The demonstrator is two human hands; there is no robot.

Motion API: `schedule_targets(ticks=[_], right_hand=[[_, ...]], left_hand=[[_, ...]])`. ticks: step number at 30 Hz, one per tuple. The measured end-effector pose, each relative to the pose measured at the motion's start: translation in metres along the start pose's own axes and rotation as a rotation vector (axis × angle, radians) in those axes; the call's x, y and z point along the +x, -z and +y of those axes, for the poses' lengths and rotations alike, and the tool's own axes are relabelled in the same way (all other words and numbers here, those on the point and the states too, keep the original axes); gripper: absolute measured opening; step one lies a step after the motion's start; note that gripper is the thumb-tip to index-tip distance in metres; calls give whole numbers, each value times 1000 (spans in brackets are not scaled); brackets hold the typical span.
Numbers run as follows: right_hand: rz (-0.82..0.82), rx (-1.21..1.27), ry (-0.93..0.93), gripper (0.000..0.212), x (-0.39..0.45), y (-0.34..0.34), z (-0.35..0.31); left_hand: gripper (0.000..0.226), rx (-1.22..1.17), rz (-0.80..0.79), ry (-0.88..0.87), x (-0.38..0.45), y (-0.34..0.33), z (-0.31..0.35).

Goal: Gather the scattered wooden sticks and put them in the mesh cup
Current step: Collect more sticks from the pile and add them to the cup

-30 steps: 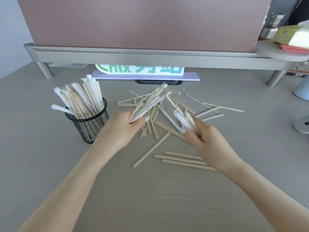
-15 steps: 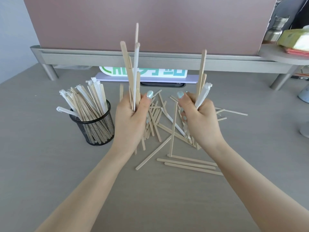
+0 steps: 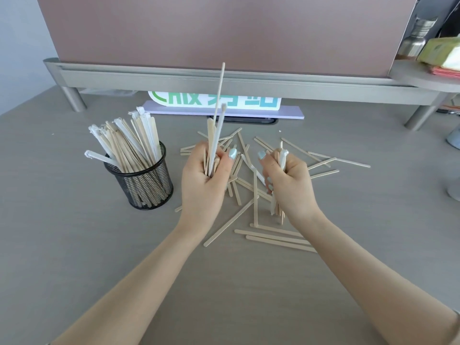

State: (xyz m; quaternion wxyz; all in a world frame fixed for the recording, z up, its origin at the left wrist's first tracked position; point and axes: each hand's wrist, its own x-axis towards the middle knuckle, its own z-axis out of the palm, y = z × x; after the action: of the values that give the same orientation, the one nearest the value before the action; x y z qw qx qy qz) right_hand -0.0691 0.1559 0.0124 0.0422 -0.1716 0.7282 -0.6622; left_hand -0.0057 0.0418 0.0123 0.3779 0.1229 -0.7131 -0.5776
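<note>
Beside one mesh cup (image 3: 144, 181), two hands, left hand (image 3: 202, 181) and right hand (image 3: 290, 185), fingers clamped on upright sticks (image 3: 216, 135).

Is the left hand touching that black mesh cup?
Apart. The head view shows a strip of bare table between the left hand, closed around a bundle of sticks, and the mesh cup.

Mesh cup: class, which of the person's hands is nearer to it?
Left. The left hand is just right of the mesh cup; the right hand is farther right, beyond the left.
</note>
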Motion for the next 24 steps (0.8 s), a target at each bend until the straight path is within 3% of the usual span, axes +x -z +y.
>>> schedule_targets(ticks=[6,9,13,19,24], right_hand=[[16,42,-44,50,0,0,-1],[-38,153,-80,43,0,0,-16],[-195,196,-201,36,16,-16,-38],[-484,179,-241,59,21,-16,-48],[-366,301,-60,43,23,-6,-58]], left_hand=[[16,12,-54,-21,-5,-2,-5],[21,27,-124,-45,-7,-2,-3],[24,67,-236,-121,-9,-2,0],[14,111,-375,-127,-10,1,-6],[19,161,-407,-155,-9,1,-4]])
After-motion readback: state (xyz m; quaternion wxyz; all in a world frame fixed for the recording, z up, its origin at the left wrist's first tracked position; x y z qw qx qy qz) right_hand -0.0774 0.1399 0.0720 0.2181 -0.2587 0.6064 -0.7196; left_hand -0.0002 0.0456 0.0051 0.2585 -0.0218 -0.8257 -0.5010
